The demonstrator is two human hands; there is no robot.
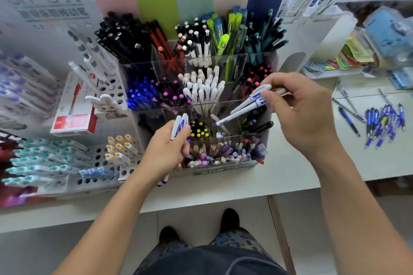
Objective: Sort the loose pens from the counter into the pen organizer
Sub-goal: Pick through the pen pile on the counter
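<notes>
Organizer (267, 152): clear compartments, pens sorted by colour.
Left hand (166, 152): grips two white pens (180, 125) upright.
Right hand (299, 109): pinches two slanted white pens (243, 109).

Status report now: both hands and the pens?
Left hand grips white pens. Right hand holds white pens over organizer. Blue pens loose on counter.

- My left hand (166, 149) is raised in front of me, forearm bare and reaching up from the lower left.
- Its fingers (186, 131) curl round a small bunch of white pens (180, 125), caps standing above my knuckles, tips poking out below my palm.
- My right hand (299, 114) is higher and farther out, back of the hand facing me, wrist bent inward.
- Its thumb and fingers pinch two white pens (245, 105) that slant down to the left of them.
</notes>
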